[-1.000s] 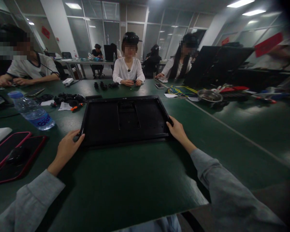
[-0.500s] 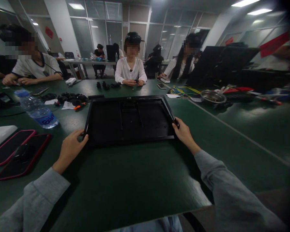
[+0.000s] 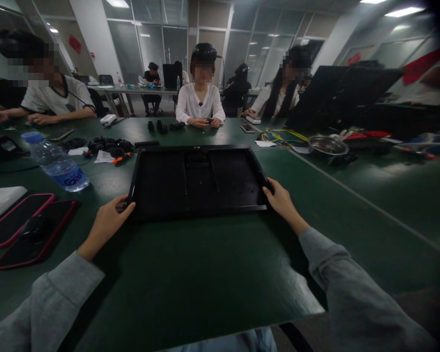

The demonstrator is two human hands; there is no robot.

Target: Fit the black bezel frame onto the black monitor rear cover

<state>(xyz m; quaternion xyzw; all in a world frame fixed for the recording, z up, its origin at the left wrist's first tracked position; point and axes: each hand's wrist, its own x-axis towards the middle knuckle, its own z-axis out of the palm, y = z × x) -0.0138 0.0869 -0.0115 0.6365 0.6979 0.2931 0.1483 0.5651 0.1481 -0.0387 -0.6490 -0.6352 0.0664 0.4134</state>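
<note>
Both hands grip the black casing (image 3: 161, 183) by its sides—the left hand (image 3: 104, 224) pinches the near left corner between thumb and fingers, the right hand (image 3: 283, 201) clasps the right edge. So the hold is made at both ends. Its recessed face, inner rails exposed, is uncovered—whether it rests on the worktop (image 3: 212, 274) or just above, I cannot tell.

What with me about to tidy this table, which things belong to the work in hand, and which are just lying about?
In hand:
- black rimmed panel, between left hand and right hand

Apparently just lying about:
- water bottle
- pink-edged phone
- red-edged phone
- metal bowl
- yellow cables
</note>
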